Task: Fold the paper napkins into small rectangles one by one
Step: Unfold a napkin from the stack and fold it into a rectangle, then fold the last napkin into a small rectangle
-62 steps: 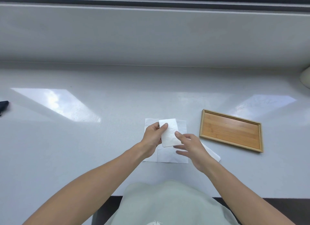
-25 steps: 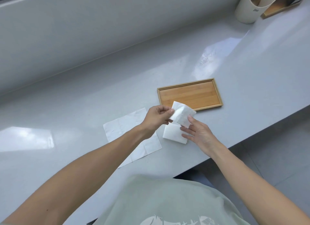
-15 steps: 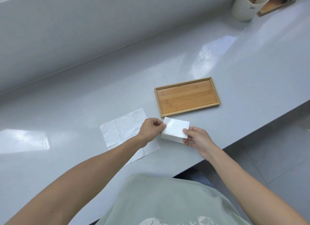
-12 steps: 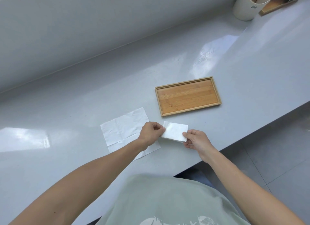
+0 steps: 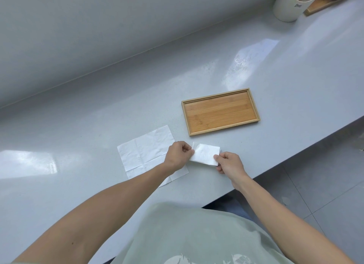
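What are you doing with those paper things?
A person is folding paper napkins on a grey counter. Right now both hands hold one small folded napkin: the left hand pinches its left end and the right hand pinches its right corner. Another napkin lies unfolded and flat on the counter, partly under the left hand. A wooden tray sits just beyond, with nothing in it.

**Bare forearms and a pale green T-shirt**

The person wore a pale sage-green T-shirt (image 5: 189, 234) of soft, matte fabric, filling the near edge of the view. A white print (image 5: 206, 260) showed at its lowest visible part, cut off by the frame and too partial to read. Both forearms were bare up to where they left the frame. The left hand (image 5: 178, 155) and the right hand (image 5: 229, 164) carried no rings, watch or bands.
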